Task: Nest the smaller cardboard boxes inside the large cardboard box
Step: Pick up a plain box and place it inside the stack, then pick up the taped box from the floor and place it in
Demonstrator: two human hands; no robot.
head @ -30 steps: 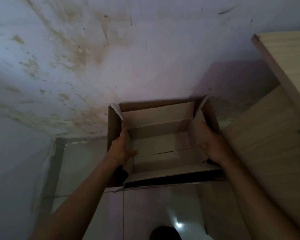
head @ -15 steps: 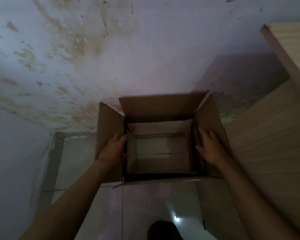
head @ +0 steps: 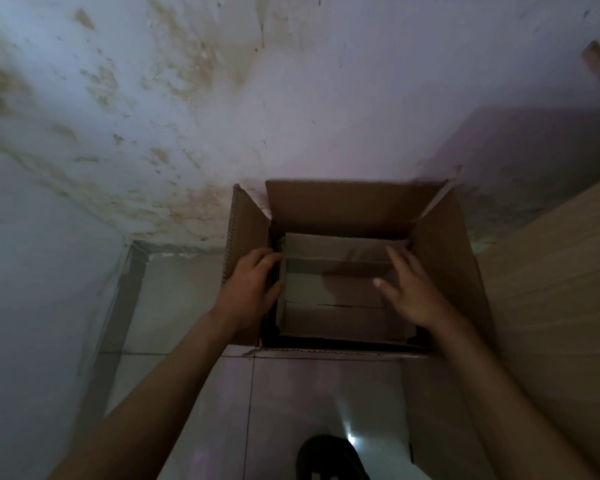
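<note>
The large brown cardboard box (head: pixel 440 258) stands open on the tiled floor against the stained wall, its flaps spread outward. A smaller, paler cardboard box (head: pixel 333 299) sits inside it, open at the top. My left hand (head: pixel 250 289) rests on the smaller box's left flap at the large box's left wall, fingers curled over the edge. My right hand (head: pixel 413 292) hovers over the smaller box's right side with fingers spread and nothing in it.
A light wooden cabinet (head: pixel 561 289) stands close on the right, touching the large box's side. The wall (head: pixel 187 116) runs behind the box. Pale floor tiles (head: pixel 319 393) lie in front, with a dark shoe (head: pixel 329 459) at the bottom edge.
The smaller box has gone down into the large box and settled. My right hand has let go of its side and lifted, fingers spread. My left hand stays at the left edge.
</note>
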